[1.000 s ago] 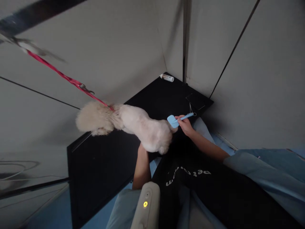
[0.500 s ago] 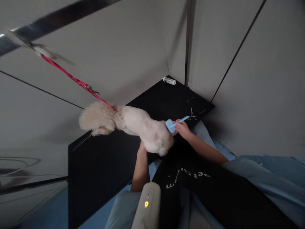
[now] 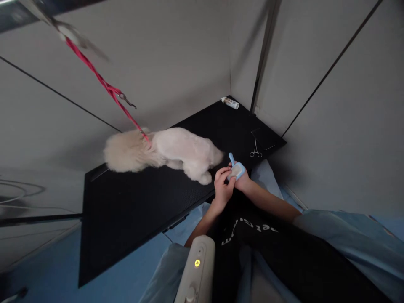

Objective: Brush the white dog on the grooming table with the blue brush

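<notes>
My right hand is closed around a light blue slicker brush, its pad facing up and its handle pointing away from me. The fingers and thumb of my left hand are bent onto the left side of the pad; whether they pinch any hair there is too small to tell. Just left of my hands, a cream dog with a close-clipped body and a fluffy head stands on the black table. Its head points left, and neither hand touches it.
A red leash with a metal clip runs from the dog's neck up to an overhead bar. Scissor-handled forceps and a dark flat object lie right of the dog. A white bottle rests at the far corner.
My left hand has left the dog's underside and come to the brush. My right hand has drawn the brush off the dog's rear and turned its pad upward. The dog's hindquarters have shifted away.
</notes>
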The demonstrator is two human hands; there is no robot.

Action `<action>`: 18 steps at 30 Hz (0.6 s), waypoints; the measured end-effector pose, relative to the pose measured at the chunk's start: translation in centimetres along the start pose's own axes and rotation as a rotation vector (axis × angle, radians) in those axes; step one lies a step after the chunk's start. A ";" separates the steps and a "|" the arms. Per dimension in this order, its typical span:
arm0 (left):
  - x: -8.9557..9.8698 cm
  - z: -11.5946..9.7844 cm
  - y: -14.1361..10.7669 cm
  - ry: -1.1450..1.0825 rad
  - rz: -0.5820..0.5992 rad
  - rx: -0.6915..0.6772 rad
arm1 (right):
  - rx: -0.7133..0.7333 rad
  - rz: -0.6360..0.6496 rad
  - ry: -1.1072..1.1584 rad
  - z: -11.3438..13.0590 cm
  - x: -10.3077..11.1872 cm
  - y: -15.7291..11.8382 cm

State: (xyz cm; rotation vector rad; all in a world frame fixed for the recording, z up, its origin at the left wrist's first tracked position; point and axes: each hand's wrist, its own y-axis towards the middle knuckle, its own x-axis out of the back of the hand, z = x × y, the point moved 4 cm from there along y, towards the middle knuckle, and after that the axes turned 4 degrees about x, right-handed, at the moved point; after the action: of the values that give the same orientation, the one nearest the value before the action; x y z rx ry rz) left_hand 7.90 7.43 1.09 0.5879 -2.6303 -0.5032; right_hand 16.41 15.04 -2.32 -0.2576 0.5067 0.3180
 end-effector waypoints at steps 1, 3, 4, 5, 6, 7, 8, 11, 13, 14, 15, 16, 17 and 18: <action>0.1 0.1 0.1 -0.024 -0.009 0.000 | -0.022 -0.044 0.044 -0.2 0.1 -0.1; 0.3 0.2 0.1 -0.062 -0.014 0.030 | -0.065 -0.141 0.143 -0.5 0.2 -0.4; 0.3 0.3 -0.1 -0.076 -0.023 0.068 | -0.086 -0.185 0.181 -0.6 0.2 -0.5; 0.4 0.5 -0.4 -0.092 -0.041 0.126 | -0.104 -0.213 0.197 -0.8 0.0 -0.6; 0.4 0.9 -0.7 -0.114 -0.070 0.198 | -0.118 -0.220 0.185 -1.0 -0.2 -0.7; 0.6 1.3 -1.1 -0.148 -0.110 0.281 | -0.130 -0.217 0.151 -1.2 -0.5 -0.8; 0.9 2.0 -1.5 -0.200 -0.156 0.366 | -0.143 -0.214 0.097 -1.5 -0.7 -0.9; 4.3 4.8 -2.8 -0.362 -0.297 0.560 | -0.165 -0.252 -0.126 -2.7 -0.8 -1.5; 9.6 7.1 -3.6 -0.294 -0.393 0.630 | -0.167 -0.291 -0.255 -3.3 -0.2 -1.9; 13.1 8.1 -4.1 -0.149 -0.450 0.661 | -0.169 -0.311 -0.299 -3.6 0.3 -2.1; 16.9 9.1 -4.5 0.040 -0.493 0.703 | -0.174 -0.337 -0.332 -3.7 1.0 -2.4; 20.5 10.0 -4.6 0.244 -0.495 0.761 | -0.180 -0.363 -0.358 -3.8 1.7 -2.5; 23.6 10.9 -4.4 0.432 -0.481 0.834 | -0.188 -0.394 -0.378 -3.8 2.5 -2.7; 26.1 11.7 -3.7 0.574 -0.470 0.874 | -0.198 -0.424 -0.392 -3.7 3.3 -2.9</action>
State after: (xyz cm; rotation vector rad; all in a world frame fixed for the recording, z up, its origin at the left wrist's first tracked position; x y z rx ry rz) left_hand -17.87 -4.92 -2.72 1.3742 -2.0321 0.6663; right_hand 18.53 11.99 -6.66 -0.4739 0.0256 -0.0005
